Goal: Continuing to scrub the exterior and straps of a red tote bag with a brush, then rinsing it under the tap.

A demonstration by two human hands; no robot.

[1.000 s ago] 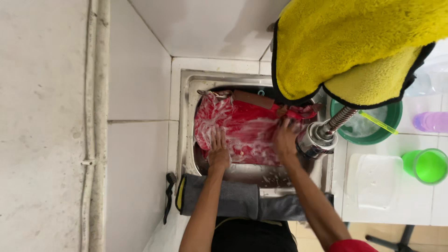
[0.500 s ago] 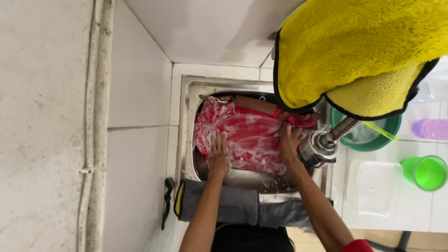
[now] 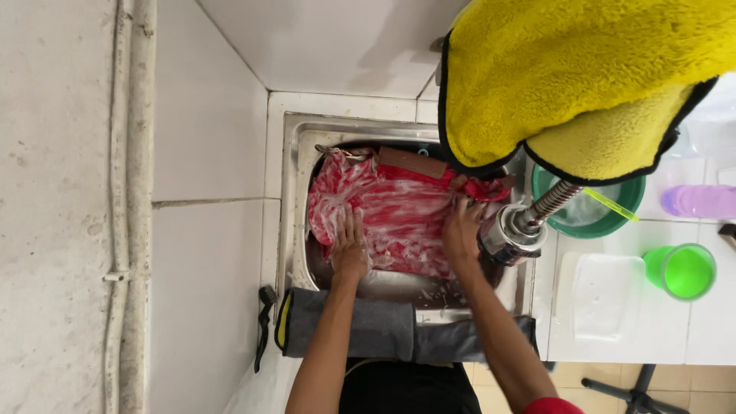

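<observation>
A red, soapy cloth [image 3: 399, 211] lies spread in a steel sink [image 3: 295, 192]. My left hand [image 3: 349, 247] presses flat on its near left part, fingers apart. My right hand [image 3: 461, 230] rests on the cloth's right side, fingers curled onto the fabric beside the metal faucet head [image 3: 510, 234]. A brown bar [image 3: 412, 162] lies along the cloth's far edge. White suds cover much of the fabric.
A yellow fluffy towel [image 3: 583, 84] hangs over the upper right. A green basin [image 3: 594, 211], a green cup [image 3: 682, 270], a purple cup [image 3: 698, 201] and a clear lid [image 3: 606, 295] sit on the white counter. A grey cloth [image 3: 368, 333] drapes the sink's front edge. A black brush [image 3: 264, 322] hangs at its left.
Both hands have slid slightly over the red cloth, the left hand toward me and the right hand staying near the faucet head. The view has shifted a little.
</observation>
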